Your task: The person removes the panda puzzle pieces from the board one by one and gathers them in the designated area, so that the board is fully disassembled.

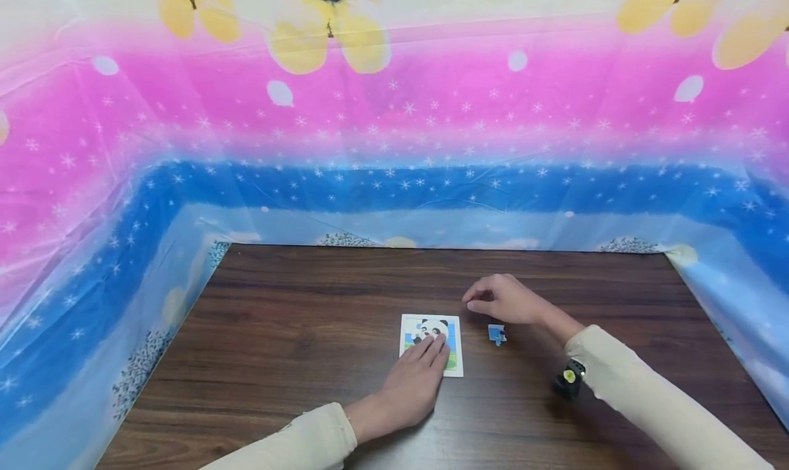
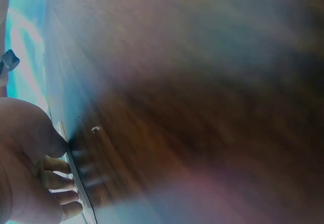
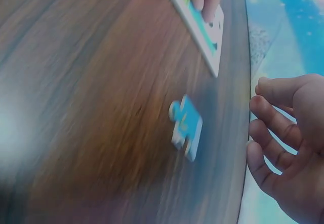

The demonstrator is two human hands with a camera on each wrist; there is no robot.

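Note:
A panda jigsaw puzzle [image 1: 455, 326] in a white frame lies flat on the table. My left hand [image 1: 414, 381] rests on its lower part with fingers extended, covering some of the picture. To the right of the frame, a loose blue puzzle piece [image 1: 496, 334] lies on the wood. My right hand [image 1: 508, 299] hovers just beyond that piece, fingers loosely bent and nothing between them. In the right wrist view the puzzle piece [image 3: 187, 127] sits apart from the right hand [image 3: 291, 133]. The left wrist view shows the left hand [image 2: 30, 168] at the frame's edge.
The dark wooden table [image 1: 296, 319] reaches back to a patterned cloth [image 1: 394, 182] that hangs behind and along both sides. A black wrist device [image 1: 568, 379] with a yellow-green spot hangs under the right sleeve [image 1: 641, 381].

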